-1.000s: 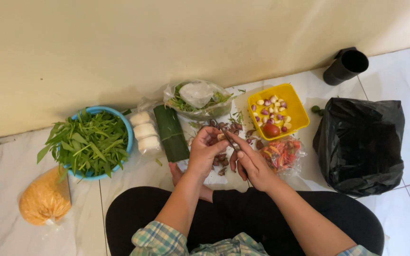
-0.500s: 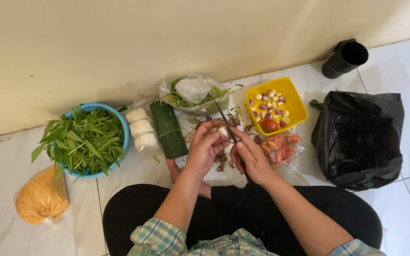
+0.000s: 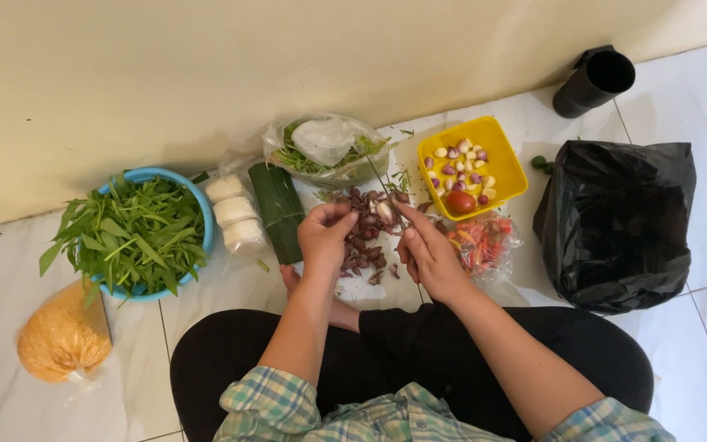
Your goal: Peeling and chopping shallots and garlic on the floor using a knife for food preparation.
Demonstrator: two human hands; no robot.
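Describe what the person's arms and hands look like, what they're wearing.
Both forearms are bare. The left hand and right hand wear no gloves; no rings or watch are visible. Short plaid sleeves in green, blue and white end near the elbows.

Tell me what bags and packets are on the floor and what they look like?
Black plastic bag: far right, big, crumpled.
Clear bag of chillies: below the yellow tub, red-orange.
Clear bag of greens: by the wall, middle.
Orange packet: lower left, lumpy.
Packet of white blocks: beside the blue bowl.
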